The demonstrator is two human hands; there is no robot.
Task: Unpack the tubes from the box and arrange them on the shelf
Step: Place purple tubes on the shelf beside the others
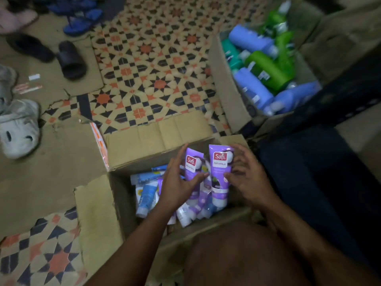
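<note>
An open cardboard box [156, 139] sits on the floor right below me, with several purple, blue and white tubes [147, 195] lying loose inside. My left hand [177, 182] grips one purple Safi tube [192, 170] from its left side, thumb across its front. My right hand [245, 178] holds a second purple Safi tube [219, 172] upright, fingers curled around its right edge. Both tubes stand side by side above the pile, caps down. No shelf is in view.
A second cardboard box [228, 91] at the upper right holds blue and green bottles [266, 71]. Flattened cardboard [51, 162] covers part of the patterned tile floor. Sandals and slippers [70, 58] lie at the upper left. A dark shape [329, 162] lies to the right.
</note>
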